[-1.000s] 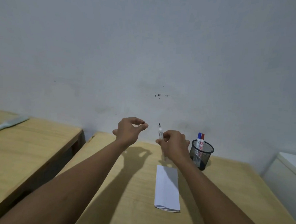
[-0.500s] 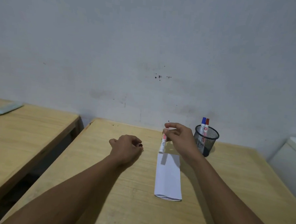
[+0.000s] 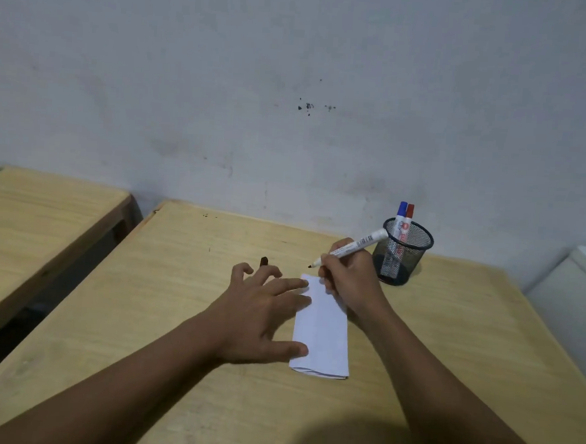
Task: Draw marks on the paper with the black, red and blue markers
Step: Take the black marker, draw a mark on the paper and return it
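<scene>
The right hand [image 3: 351, 280] is clenched round the black marker [image 3: 350, 248], which is held uncapped in a writing grip. The barrel is tilted up and to the right, w/ its white rear end just in front of the holder rim. The dark tip is pointed left and down and is held just above the far edge of the paper [image 3: 322, 330]; whether tip and sheet are touching cannot be told. The heel of the right hand is laid on the sheet's upper right part.

The left hand [image 3: 262, 309] is spread flat, nothing grasped. Its index finger and thumb are pressed on the paper's left edge, the index near the far corner, the thumb near the near corner. The other fingers are curled on the bare wood to the left.

The paper is a folded white sheet, long and narrow, laid lengthwise approx. at the middle of the wooden table [image 3: 185, 284]; the folded layers are seen at its near edge. No marks can be made out on it.

A small dark cap [image 3: 264, 261] is seen on the table just beyond the left-hand fingers, apart from the paper.

The mesh pen holder [image 3: 404, 252] is stood upright at the far right, just beside the right hand. The blue marker [image 3: 401, 216] and the red marker [image 3: 409, 218] are stood in it, capped, side by side, blue to the left.

A second wooden table [image 3: 45, 213] is seen at left, w/ a gap between the two. A grey wall [image 3: 293, 84] is seen behind, w/ a few dark specks.
</scene>
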`<state>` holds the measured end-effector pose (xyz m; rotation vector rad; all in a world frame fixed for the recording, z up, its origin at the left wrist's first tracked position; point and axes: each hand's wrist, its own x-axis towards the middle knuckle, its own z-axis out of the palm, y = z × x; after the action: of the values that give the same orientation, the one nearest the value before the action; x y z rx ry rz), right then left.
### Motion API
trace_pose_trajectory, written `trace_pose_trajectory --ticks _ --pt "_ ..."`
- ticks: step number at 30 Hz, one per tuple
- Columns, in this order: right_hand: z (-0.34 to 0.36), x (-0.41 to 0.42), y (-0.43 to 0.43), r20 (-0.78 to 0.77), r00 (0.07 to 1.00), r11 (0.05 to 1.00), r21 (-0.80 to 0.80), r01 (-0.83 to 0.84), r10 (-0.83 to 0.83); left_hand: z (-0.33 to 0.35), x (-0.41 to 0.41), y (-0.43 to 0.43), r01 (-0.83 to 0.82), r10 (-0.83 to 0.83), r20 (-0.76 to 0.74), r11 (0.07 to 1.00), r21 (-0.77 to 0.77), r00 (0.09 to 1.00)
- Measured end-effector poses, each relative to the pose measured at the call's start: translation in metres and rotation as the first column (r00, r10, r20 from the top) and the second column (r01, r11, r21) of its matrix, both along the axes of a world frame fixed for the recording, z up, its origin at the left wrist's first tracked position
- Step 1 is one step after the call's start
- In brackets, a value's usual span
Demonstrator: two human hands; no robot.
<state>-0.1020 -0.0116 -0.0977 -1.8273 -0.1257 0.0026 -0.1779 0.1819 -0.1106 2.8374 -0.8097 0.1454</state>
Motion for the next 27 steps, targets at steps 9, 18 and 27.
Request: trace_pose_trajectory --ticks 9,18,27 --pt "-0.027 0.019 0.003 0.119 0.993 0.987 -0.163 -0.001 0.021 -0.011 0.006 0.006 0.005 -0.003 -0.058 1.0 0.029 0.998" --pt "-0.041 0.023 0.0 0.119 0.989 0.988 -0.132 -0.075 0.091 -0.014 0.005 0.003 -0.023 0.051 -0.298 0.995 0.097 0.953" --pt "-0.042 0.026 0.002 0.152 0.982 0.979 -0.186 -0.081 0.11 -0.013 0.001 0.002 -0.008 0.063 -0.34 0.987 0.159 0.938"
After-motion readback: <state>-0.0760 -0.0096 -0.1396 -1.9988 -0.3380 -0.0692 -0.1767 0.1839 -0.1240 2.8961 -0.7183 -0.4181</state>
